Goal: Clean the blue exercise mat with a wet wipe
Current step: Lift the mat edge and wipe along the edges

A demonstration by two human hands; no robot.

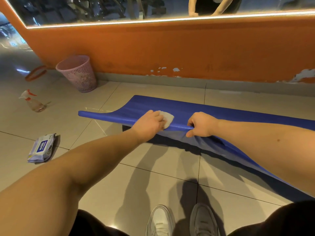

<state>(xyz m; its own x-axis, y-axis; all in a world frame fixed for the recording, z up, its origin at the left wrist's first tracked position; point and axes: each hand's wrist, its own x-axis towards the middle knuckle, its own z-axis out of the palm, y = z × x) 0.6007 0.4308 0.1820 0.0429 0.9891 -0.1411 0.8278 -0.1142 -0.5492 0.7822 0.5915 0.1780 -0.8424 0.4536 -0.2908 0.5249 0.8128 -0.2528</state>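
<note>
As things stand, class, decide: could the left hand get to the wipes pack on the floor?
Probably yes. The wipes pack lies in the open, nothing between it and the left hand, though that hand holds the wet wipe.

Both bare forearms stretch forward, the left from the lower left, the right from the right edge. The left grip (150,122) lies palm-down, fingers curled onto a white wet wipe (167,118). Near it, the right grip (202,124) pinches the lifted edge of the blue exercise mat (221,113), thumb under, fingers over.
</note>
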